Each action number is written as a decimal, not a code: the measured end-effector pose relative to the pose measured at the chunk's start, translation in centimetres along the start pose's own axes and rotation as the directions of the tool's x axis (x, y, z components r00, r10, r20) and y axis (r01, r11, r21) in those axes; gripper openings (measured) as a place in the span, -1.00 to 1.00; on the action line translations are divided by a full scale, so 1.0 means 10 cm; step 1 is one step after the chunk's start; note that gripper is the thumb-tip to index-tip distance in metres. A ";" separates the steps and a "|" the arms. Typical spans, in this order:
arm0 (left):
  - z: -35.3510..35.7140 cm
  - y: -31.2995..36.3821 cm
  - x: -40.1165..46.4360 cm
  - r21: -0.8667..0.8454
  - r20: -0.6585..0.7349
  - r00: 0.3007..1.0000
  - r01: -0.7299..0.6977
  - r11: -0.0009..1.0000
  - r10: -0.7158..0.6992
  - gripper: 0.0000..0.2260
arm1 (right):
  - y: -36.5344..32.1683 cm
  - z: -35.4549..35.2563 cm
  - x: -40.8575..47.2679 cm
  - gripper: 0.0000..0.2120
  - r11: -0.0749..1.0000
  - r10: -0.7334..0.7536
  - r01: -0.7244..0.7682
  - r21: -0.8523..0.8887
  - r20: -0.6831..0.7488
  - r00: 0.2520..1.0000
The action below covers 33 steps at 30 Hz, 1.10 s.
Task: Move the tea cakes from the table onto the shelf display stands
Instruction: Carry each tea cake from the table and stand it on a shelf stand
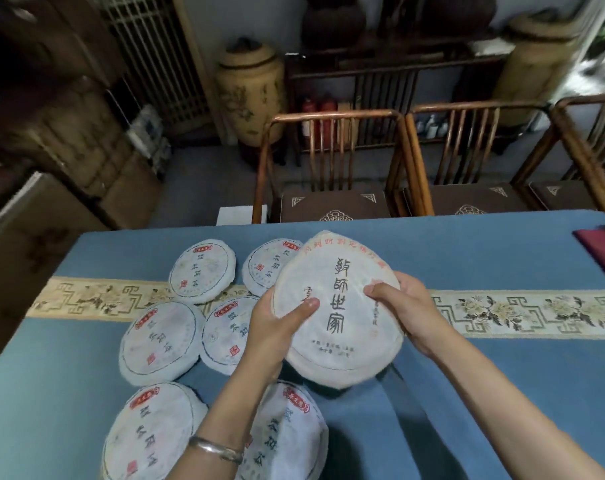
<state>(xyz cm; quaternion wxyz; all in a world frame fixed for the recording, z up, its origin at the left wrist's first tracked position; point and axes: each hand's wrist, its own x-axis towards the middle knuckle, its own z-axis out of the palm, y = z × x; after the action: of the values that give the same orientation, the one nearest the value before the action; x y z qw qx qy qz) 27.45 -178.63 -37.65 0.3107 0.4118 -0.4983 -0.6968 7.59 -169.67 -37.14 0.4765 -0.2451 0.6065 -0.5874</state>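
Note:
A large round tea cake [339, 299] in white paper with big dark characters is lifted above the blue-clothed table [484, 258]. My left hand [276, 330] grips its left edge, thumb on the face. My right hand [405, 306] grips its right edge, thumb also on top. Several smaller paper-wrapped tea cakes with red labels lie on the table to the left: one at the back [202, 270], one partly hidden behind the held cake [266, 263], two in the middle [160, 341] [228, 334], and two near me [152, 434] [287, 438]. No shelf stands are visible.
A patterned beige runner [536, 313] crosses the table. A dark red folded cloth [598, 251] lies at the right edge. Wooden chairs [332, 161] stand behind the table, with large ceramic jars [250, 95] and a dark wooden rack beyond. Cardboard boxes [76, 133] stack at the left.

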 end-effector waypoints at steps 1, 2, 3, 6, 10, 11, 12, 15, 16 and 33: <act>-0.02 0.05 -0.07 -0.026 -0.032 0.999 -0.021 0.999 0.020 -0.63 | -0.08 0.05 -0.02 -0.74 1.000 -0.014 0.015 -0.020 0.021 1.000; -0.03 0.08 -0.15 -0.050 -0.072 0.997 -0.045 0.998 0.041 -0.62 | -0.15 0.10 -0.04 -0.72 0.999 -0.034 0.036 -0.031 0.043 0.998; -0.05 0.11 -0.24 -0.077 -0.115 0.991 -0.071 0.994 0.062 -0.61 | -0.20 0.16 -0.07 -0.70 0.998 -0.060 0.062 -0.031 0.061 0.996; -0.09 0.18 -0.52 -0.201 -0.253 0.963 -0.144 0.969 0.091 -0.52 | -0.29 0.36 -0.17 -0.71 0.990 -0.140 0.139 0.013 0.090 0.986; -0.13 0.30 -0.89 -0.314 -0.424 0.897 -0.278 0.908 0.128 -0.57 | -0.38 0.54 -0.38 -0.83 0.975 -0.217 0.221 0.002 0.196 0.956; -0.12 0.34 -0.99 -0.322 -0.460 0.876 -0.317 0.892 0.145 -0.57 | -0.38 0.55 -0.45 -0.80 0.969 -0.237 0.246 -0.017 0.219 0.947; -0.12 0.38 -1.09 -0.327 -0.494 0.855 -0.354 0.876 0.161 -0.55 | -0.39 0.55 -0.54 -0.73 0.965 -0.246 0.261 -0.037 0.236 0.940; -0.11 0.46 -1.43 -0.319 -0.590 0.780 -0.463 0.827 0.209 -0.49 | -0.40 0.55 -0.84 -0.40 0.959 -0.247 0.280 -0.047 0.347 0.905; -0.10 0.48 -1.55 -0.293 -0.621 0.750 -0.493 0.819 0.230 -0.51 | -0.43 0.59 -0.94 -0.31 0.961 -0.237 0.275 -0.037 0.407 0.882; 0.02 0.68 -4.40 -0.055 -0.879 0.349 -0.750 0.659 0.324 -0.53 | -0.56 1.94 -2.99 -0.44 0.915 -0.401 0.166 0.368 0.787 0.469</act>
<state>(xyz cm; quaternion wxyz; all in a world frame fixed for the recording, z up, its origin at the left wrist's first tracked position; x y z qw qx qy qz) 48.02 -143.56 -19.55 0.8062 0.4006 -0.2284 -0.3706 35.67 -154.41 -20.42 0.6312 -0.5381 0.1707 -0.5319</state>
